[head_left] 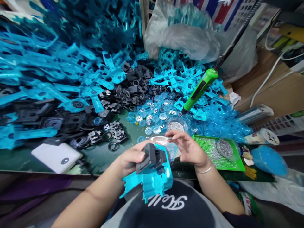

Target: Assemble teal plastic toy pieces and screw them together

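My left hand [134, 158] is closed around a bright blue plastic housing [154, 183] with a black plastic block [150, 157] set against it, both tilted over my lap. The thumb presses on the black block. My right hand [190, 148] hovers just right of the housing, fingers curved and apart, with nothing visible in them. Its fingertips are close to a white dish [161, 139] and a clear round tub of small metal screws [175, 125]. Part of the white dish is hidden behind the hands.
A green electric screwdriver [200, 90] hangs from a coiled cord. Clear blue discs [155, 117] and black parts [133, 88] cover the table's middle. Blue housings [78, 63] pile up left. A green tray [206, 147] with screws lies right; a white box [55, 155] sits left.
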Demonstrator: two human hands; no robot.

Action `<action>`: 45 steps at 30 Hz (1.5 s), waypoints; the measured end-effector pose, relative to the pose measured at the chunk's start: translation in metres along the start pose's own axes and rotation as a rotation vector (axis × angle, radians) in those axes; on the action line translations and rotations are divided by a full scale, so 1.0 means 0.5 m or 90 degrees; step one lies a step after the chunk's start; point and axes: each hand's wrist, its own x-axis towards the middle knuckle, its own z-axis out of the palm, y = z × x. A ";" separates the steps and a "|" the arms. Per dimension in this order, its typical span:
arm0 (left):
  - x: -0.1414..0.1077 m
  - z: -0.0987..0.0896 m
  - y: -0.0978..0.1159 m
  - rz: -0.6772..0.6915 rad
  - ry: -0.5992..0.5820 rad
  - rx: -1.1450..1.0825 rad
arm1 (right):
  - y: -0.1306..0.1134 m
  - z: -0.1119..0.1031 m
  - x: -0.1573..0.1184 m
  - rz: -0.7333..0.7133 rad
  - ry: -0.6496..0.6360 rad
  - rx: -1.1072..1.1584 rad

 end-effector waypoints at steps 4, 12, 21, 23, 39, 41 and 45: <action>0.019 -0.010 -0.038 -0.027 -0.036 -0.103 | 0.041 0.044 0.026 0.002 -0.043 0.106; -0.006 -0.001 -0.027 0.030 0.101 -0.025 | -0.039 0.028 -0.011 -0.128 0.107 -0.152; -0.011 0.030 0.007 0.147 0.306 0.425 | -0.104 0.048 -0.034 -0.208 -0.096 -0.947; -0.006 0.033 0.009 0.158 0.298 0.475 | -0.100 0.053 -0.033 -0.193 -0.125 -1.006; -0.028 0.053 0.006 0.334 0.139 0.779 | -0.081 0.049 -0.037 -0.160 0.019 -0.474; -0.028 0.051 0.016 0.330 0.108 0.768 | -0.084 0.058 -0.034 -0.194 -0.070 -0.537; -0.034 0.043 0.026 0.321 0.117 0.809 | -0.099 0.059 -0.032 -0.226 -0.111 -0.632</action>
